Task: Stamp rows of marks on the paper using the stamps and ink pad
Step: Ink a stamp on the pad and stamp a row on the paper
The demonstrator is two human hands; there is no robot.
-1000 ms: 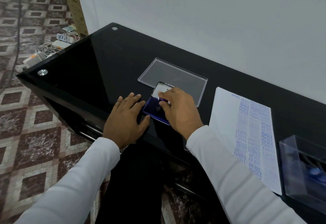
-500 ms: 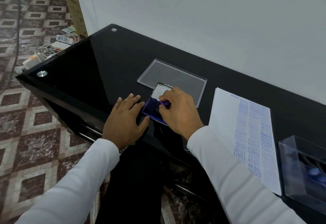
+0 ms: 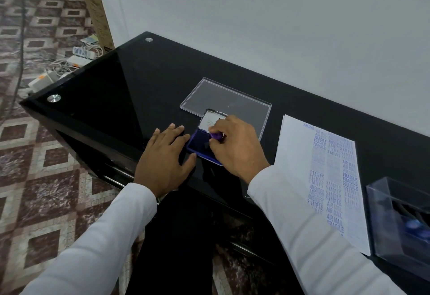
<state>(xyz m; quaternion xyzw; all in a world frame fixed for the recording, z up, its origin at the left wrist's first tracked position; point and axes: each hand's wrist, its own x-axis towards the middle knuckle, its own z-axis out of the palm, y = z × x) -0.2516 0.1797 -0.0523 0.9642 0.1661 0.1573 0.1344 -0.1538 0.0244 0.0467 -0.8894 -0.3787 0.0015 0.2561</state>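
Here, table (image 3: 130, 90): glossy black glass top with round metal studs at its corners, running from the upper left of the frame to the right edge.
Ink pad (image 3: 200, 146): shallow rectangular case at frame centre, deep blue pad inside, its hinged lid (image 3: 210, 119) tipped back with a pale lining and metallic rim.
Stamp (image 3: 216, 135): small, with a purple rounded handle, held over the blue pad; whether its face touches the pad is hidden by the fingers.
Right hand (image 3: 235, 148): fingers curled, pinching the stamp by thumb and fingertips, over the right half of the ink pad.
Left hand (image 3: 162, 162): flat on the glass with fingers spread, just left of the ink pad, thumb beside the case's near left corner.
Paper (image 3: 295, 155): white sheet right of centre, lying flat, covered in columns of blue printed words such as AIR MAIL, FRAGILE and SAMPLE, some upside down.
Clear lid (image 3: 232, 101): flat, transparent plastic rectangle with a thin raised rim, behind the ink pad.
Clear box (image 3: 381, 204): transparent, straight-walled, at the lower right edge, with dark and blue shapes inside, too blurred to name.
Sleeves: white, smooth fabric on both arms.
Floor (image 3: 46, 178): patterned maroon and cream tiles at left.
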